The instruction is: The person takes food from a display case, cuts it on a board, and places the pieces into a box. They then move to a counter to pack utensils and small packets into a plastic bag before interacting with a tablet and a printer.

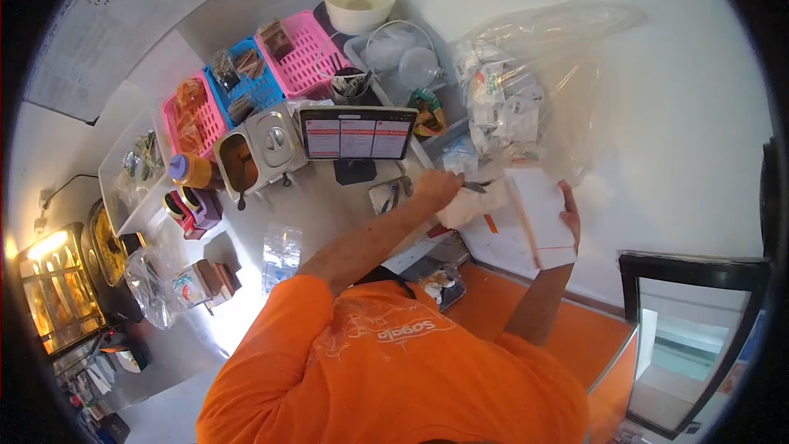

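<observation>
Two hands mid-packing, we judge: left hand (436,189) grips tongs (475,187) over a bundle (464,207), right hand (569,215) fingers clasp the box (538,226); next needs the box steady.

Bare counter (329,205) lies open below the tablet (356,133); plastic bag (526,82) and baskets (271,70) crowd the rear.

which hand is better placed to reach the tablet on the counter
Left hand, as a guess: it holds tongs but sits nearest the tablet. Right hand is farther off, gripping the white box.
</observation>
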Motion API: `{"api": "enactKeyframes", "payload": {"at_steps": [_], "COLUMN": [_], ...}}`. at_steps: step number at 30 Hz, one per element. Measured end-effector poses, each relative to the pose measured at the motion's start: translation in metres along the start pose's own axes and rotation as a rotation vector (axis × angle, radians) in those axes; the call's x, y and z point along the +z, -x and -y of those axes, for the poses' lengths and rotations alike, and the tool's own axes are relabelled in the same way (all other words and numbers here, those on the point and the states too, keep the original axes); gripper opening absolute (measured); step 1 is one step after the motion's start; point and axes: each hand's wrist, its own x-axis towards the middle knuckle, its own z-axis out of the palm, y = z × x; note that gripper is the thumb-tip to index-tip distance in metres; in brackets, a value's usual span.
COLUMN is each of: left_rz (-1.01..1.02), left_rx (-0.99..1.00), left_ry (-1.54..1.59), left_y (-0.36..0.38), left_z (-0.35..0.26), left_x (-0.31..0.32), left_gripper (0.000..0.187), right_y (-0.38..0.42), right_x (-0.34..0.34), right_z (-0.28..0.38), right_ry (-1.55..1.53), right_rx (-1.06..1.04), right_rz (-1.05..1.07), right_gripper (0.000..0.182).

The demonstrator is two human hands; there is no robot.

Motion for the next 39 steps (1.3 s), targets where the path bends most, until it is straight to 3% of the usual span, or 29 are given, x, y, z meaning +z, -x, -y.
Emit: {"api": "enactKeyframes", "payload": {"at_steps": [3, 6, 8, 10, 12, 15, 18, 21, 24, 27, 28, 30, 33, 36, 39], "left_rz": [-0.275, -0.526, -0.507, -0.477, -0.434, -0.457, -0.439, -0.372, -0.319, -0.361, -0.381, -0.407, -0.426, -0.428, -0.418], "left_rx": [-0.295, -0.419, -0.444, -0.477, -0.525, -0.407, -0.360, -0.292, -0.195, -0.233, -0.265, -0.330, -0.417, -0.394, -0.420], "left_ry": [0.301, 0.585, 0.592, 0.553, 0.476, 0.273, 0.220, 0.235, 0.271, 0.278, 0.291, 0.320, 0.319, 0.341, 0.388], "left_y": [-0.021, -0.038, -0.041, -0.037, -0.034, -0.028, -0.032, -0.034, -0.037, -0.032, -0.029, -0.018, -0.006, -0.004, -0.010], "left_z": [0.027, 0.066, 0.063, 0.055, 0.045, 0.035, 0.033, 0.023, 0.013, 0.003, 0.004, 0.007, 0.021, 0.028, 0.029], "left_x": [-0.007, -0.006, -0.015, -0.034, -0.046, -0.054, -0.064, -0.069, -0.051, -0.040, -0.040, -0.046, -0.052, -0.050, -0.050], "left_gripper": [0.026, 0.028, 0.030, 0.030, 0.030, 0.024, 0.018, 0.021, 0.020, 0.019, 0.020, 0.021, 0.023, 0.025, 0.026], "right_y": [0.000, -0.010, -0.029, -0.059, -0.095, -0.126, -0.128, -0.133, -0.155, -0.171, -0.171, -0.143, -0.142, -0.150, -0.147], "right_x": [-0.046, -0.058, -0.027, -0.024, -0.034, -0.015, -0.001, -0.001, -0.026, -0.043, -0.046, 0.009, 0.019, 0.030, 0.022], "right_z": [-0.003, -0.040, -0.069, -0.114, -0.153, -0.154, -0.139, -0.150, -0.183, -0.202, -0.203, -0.172, -0.197, -0.192, -0.200], "right_ry": [0.434, 0.756, 0.712, 0.601, 0.605, 0.828, 1.025, 1.134, 1.409, 1.636, 1.550, 1.376, 1.191, 1.485, 1.549], "right_rx": [0.254, 0.401, 0.328, 0.332, 0.219, 0.408, 0.388, 0.259, -0.159, -0.183, -0.177, -0.149, -0.405, -0.281, -0.114], "right_rz": [0.048, 0.080, 0.201, 0.119, 0.119, -0.054, -0.136, -0.294, -0.286, -0.308, -0.332, -0.383, -0.395, -0.375, -0.406], "right_gripper": [0.052, 0.038, 0.024, 0.014, 0.018, 0.014, 0.017, 0.018, 0.021, 0.019, 0.019, 0.018, 0.018, 0.014, 0.021]}}
